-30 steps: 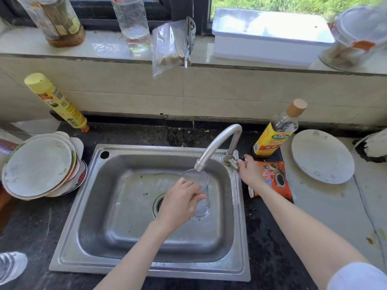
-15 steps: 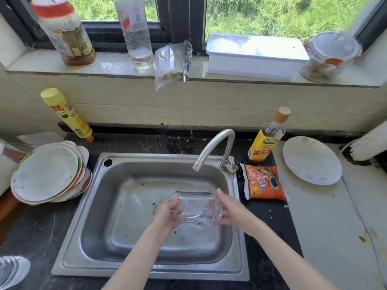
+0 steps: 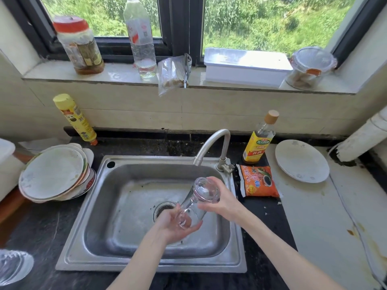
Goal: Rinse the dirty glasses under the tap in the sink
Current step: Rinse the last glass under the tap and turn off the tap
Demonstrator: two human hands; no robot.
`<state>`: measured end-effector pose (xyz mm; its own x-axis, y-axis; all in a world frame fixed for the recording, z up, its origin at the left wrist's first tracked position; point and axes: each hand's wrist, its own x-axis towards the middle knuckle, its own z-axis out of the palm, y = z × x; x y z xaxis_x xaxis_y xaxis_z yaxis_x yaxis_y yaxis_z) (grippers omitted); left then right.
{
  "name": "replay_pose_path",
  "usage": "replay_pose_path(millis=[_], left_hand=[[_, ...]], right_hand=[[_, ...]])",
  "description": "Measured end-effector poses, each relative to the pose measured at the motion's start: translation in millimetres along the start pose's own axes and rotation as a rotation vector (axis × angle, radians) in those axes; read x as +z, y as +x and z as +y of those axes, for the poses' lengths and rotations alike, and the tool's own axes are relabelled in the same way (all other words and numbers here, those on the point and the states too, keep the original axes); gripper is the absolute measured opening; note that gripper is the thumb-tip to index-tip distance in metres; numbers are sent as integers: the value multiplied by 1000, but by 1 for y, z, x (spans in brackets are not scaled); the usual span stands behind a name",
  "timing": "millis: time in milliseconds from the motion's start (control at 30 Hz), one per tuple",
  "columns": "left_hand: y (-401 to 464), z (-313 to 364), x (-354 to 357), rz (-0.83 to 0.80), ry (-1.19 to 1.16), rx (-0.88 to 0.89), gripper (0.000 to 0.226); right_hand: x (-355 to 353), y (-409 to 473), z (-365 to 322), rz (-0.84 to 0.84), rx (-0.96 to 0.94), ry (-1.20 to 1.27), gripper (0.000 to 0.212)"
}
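I'm gripping the glass (image 3: 195,203) in both hands (image 3: 174,225), the left cupping its mouth at seven o'clock, the right (image 3: 223,200) holding its base. It's tipping mouth-down now over the sink (image 3: 134,266), below the tap (image 3: 211,143): I'm probably emptying rinse water.

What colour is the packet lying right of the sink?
Orange, with white print and a dark bowl pictured, on the packet beside the sink; the head view shows it.

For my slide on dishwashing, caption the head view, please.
Both hands, left hand and right hand, hold a tilted clear glass over the steel sink, below the tap.
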<state>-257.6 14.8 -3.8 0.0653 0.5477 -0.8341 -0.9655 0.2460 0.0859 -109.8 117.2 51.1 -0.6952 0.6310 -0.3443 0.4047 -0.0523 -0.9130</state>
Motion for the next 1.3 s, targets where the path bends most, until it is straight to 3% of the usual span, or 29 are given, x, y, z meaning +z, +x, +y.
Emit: replay_pose_path(millis=[133, 267, 400, 500, 700, 800, 900, 1067, 1200, 1300], left_hand=[[-5, 2, 1, 8, 88, 9, 22], [-10, 5, 7, 49, 220, 10, 24], [-21, 0, 17, 59, 570, 59, 21], [-12, -5, 17, 189, 926, 309, 15], [-9, -2, 3, 291, 2159, 856, 43], [-21, -8, 20, 228, 2382, 1089, 42], [-24, -24, 26, 106, 2414, 1155, 41], [-31, -76, 8, -286, 2679, 888, 44], [-56, -121, 12, -647, 2624, 1020, 40], [-70, -167, 18, -952, 2541, 1068, 44]], right_hand=[[8, -5, 14, 45, 18, 205, 91], [19, -9, 19, 179, 3, 263, 88], [17, -11, 8, 271, -83, 183, 75], [4, -14, 0, 234, -134, 47, 68], [-18, -48, 18, 282, -110, -187, 61], [-21, -80, 25, 373, -70, -151, 66], [-17, -118, 32, 535, -39, -69, 69], [16, -195, 65, 796, 69, 26, 67], [56, -273, 91, 975, 169, 111, 65], [82, -338, 105, 1121, 249, 184, 77]])
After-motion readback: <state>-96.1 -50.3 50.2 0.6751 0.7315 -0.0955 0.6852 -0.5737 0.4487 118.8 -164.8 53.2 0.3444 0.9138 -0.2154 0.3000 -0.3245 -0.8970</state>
